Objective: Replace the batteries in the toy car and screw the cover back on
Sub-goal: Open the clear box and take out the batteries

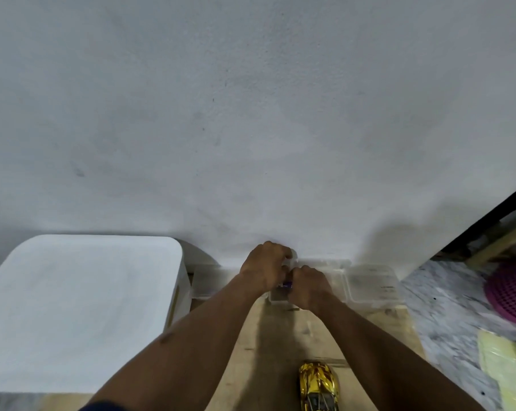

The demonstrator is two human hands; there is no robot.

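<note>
Presently logged. Clear box (335,280): on the wooden table (280,336), against the wall (251,114). Left hand (265,268) and right hand (310,287): over the box, close together, fingers curled; whether either grips anything cannot be told. Small purple item (287,284): between the hands, blurred. Gold toy car (317,387): well nearer than the box, untouched. Clear lid (372,283): just right of the box. White bin (82,307): left of the box.
</note>
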